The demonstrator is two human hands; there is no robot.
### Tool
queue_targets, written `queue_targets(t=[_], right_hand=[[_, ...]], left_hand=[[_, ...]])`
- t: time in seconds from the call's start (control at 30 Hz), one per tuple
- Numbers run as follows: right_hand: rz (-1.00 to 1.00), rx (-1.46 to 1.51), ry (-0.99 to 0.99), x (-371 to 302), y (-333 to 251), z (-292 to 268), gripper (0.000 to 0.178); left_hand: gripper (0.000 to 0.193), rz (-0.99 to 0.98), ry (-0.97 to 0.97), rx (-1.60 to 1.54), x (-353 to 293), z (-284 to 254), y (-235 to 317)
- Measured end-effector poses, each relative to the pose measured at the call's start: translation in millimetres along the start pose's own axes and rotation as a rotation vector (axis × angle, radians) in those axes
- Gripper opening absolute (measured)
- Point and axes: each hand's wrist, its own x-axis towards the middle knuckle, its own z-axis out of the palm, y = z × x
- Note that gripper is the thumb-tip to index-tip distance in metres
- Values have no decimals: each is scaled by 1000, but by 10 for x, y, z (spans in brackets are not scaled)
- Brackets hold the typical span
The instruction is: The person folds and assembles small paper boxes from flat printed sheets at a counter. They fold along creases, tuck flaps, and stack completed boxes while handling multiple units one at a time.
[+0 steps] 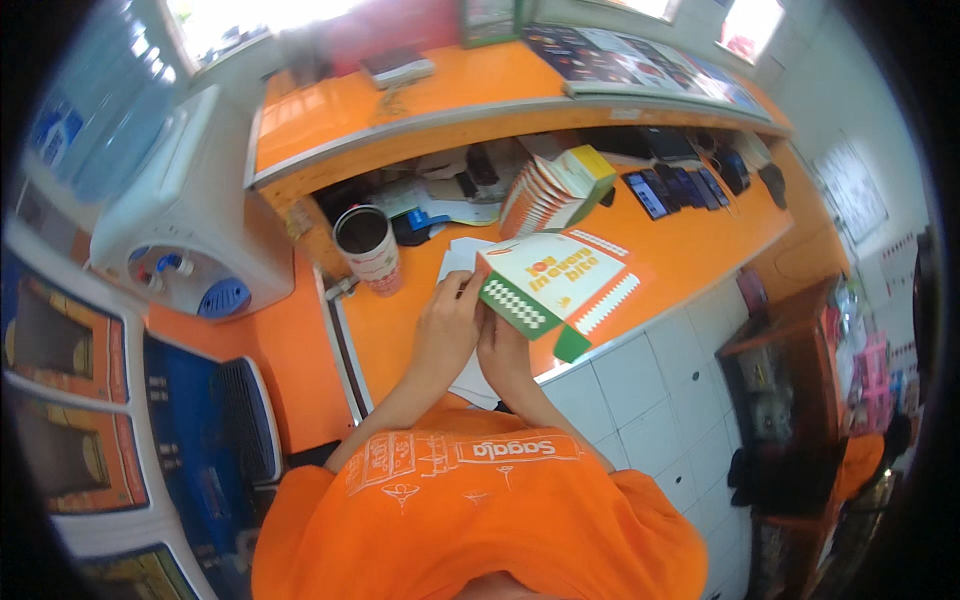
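A white, green and orange cardboard food box (548,272), with its flaps partly unfolded, is held up above the orange counter. My left hand (450,318) is closed on the box's near left edge. Beside it, my right hand (502,346) grips the same box from below, its fingers partly hidden under the cardboard. A green flap (571,345) sticks out at the near right corner. White sheets (474,386) lie beneath my hands on the counter. Just past the box stands a stack of striped folded cartons (540,198), with a yellow and green one at its right.
A tall paper cup (368,262) stands at the counter's left. Several phones (662,190) lie in a row at the far right. A raised orange shelf (470,88) runs along the back. To the left is a water dispenser (205,215); to the right, a wooden cabinet (785,360).
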Motion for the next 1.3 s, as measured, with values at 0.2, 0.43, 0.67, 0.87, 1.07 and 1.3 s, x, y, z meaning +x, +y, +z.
queue_targets(t=[0.2,0.43,0.67,0.87,1.07,1.3], right_hand=[[-114,-83,46,-285,352,39,34],[-25,37,38,-193,660,-465,20],[147,-77,310,300,1319,-1381,25],[259,-526,324,914,2698,-2263,32],[242,-874,311,1884,4084,-3034,41],[309,-983,192,2988,5296,-3434,38]], left_hand=[[39,44,-16,-5,2,196,-42],[29,-128,-31,-422,57,715,-566],[33,-331,-119,-275,-38,652,-870],[33,-511,-236,-322,-68,916,-611],[22,-262,-225,-274,14,1779,-562],[25,-787,-252,-416,-29,2242,33]])
